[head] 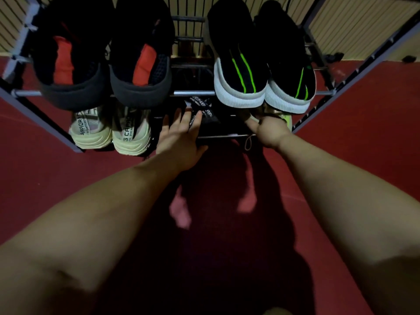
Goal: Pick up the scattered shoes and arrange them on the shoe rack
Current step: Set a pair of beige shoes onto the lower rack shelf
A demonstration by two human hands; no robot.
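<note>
A metal shoe rack [195, 93] stands before me. Its upper shelf holds a black pair with red insoles [141, 71] on the left and a black pair with green stripes and white soles [243, 73] on the right. On the lower shelf a cream pair [131, 137] sits at the left. My left hand [181, 137] rests on a black shoe with white lettering [202, 114] in the middle of the lower shelf. My right hand [270, 130] grips a yellow-green shoe [287, 118], mostly hidden under the upper shelf.
The floor [352, 137] is dark red, with my shadow across it below my arms. A ribbed beige wall [363, 26] lies behind the rack. Small dark objects [409, 58] lie by the wall at the far right.
</note>
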